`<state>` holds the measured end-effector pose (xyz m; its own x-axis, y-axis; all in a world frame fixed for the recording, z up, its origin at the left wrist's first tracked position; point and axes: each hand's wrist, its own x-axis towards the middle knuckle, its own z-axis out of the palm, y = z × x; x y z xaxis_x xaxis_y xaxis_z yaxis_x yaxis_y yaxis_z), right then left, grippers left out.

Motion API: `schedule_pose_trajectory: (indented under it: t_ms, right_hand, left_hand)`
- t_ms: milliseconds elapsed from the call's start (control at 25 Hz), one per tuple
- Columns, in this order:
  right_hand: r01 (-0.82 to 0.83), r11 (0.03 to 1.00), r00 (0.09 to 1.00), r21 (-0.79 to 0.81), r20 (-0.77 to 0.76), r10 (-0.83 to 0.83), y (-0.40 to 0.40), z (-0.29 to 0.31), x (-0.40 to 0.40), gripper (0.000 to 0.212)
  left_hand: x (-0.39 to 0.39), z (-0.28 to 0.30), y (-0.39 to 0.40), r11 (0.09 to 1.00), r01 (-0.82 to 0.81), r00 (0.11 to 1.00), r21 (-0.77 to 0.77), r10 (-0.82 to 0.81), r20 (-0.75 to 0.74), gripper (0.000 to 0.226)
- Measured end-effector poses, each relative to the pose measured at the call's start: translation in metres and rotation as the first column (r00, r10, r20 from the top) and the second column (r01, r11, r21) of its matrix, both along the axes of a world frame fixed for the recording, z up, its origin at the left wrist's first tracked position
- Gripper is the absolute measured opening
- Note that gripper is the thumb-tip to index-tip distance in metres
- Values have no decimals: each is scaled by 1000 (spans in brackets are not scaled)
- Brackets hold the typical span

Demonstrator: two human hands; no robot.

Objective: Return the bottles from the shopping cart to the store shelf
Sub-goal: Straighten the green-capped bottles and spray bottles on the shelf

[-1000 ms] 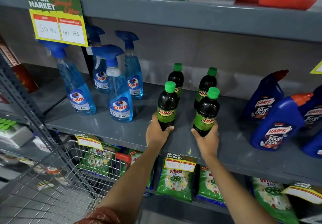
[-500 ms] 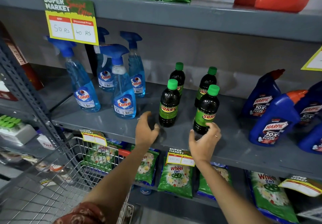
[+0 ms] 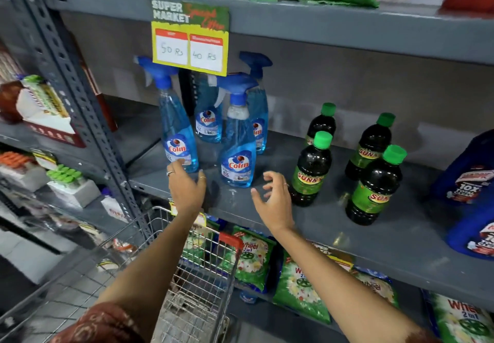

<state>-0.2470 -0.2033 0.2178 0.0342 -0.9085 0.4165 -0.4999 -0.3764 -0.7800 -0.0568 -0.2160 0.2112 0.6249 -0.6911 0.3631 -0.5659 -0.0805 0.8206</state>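
4 dark bottles (image 3: 311,171) stand right of both empty hands (image 3: 272,201).

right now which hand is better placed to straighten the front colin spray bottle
Either could, but the right hand looks slightly better placed: it hangs open beside the front Colin spray bottle, fingers curled toward it. The left hand is open too, but its fingertips are at the leftmost Colin bottle.

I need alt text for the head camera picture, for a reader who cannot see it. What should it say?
Two empty, open hands, left hand and right hand, reach over a grey store shelf toward blue Colin spray bottles. Four dark green-capped Sunny bottles stand upright to the right. A wire shopping cart sits below.
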Motion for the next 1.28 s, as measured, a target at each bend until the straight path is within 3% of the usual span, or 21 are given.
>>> schedule_pose_trajectory:
  t_ms: [240, 400, 560, 840, 1120, 1280]
  right_hand:
    - [7, 976, 992, 220, 119, -34, -41, -1, 43, 64]
    - [-19, 941, 974, 337, 220, -59, -54, -10, 56, 58]
    - [-48, 943, 949, 329, 308, -59, -56, -16, 57, 50]
    - [-60, 955, 962, 290, 272, -22, -49, -23, 56, 57]
    - [-51, 954, 966, 296, 255, -28, -47, -21, 53, 57]
    - [-61, 967, 957, 248, 290, -15, -38, -19, 42, 73]
  left_hand:
    - [40, -11, -26, 995, 69, 984, -76, -80, -158, 74]
    - [52, -15, -43, 998, 59, 981, -8, -60, -182, 92]
    - [56, -14, -48, 998, 58, 983, 37, -50, -179, 92]
    - [57, -14, -48, 997, 74, 979, 2, -73, -189, 86]
    - [55, -15, -46, 995, 100, 977, 16, -95, -190, 104]
    - [38, -15, -30, 996, 43, 984, -74, -55, -169, 97]
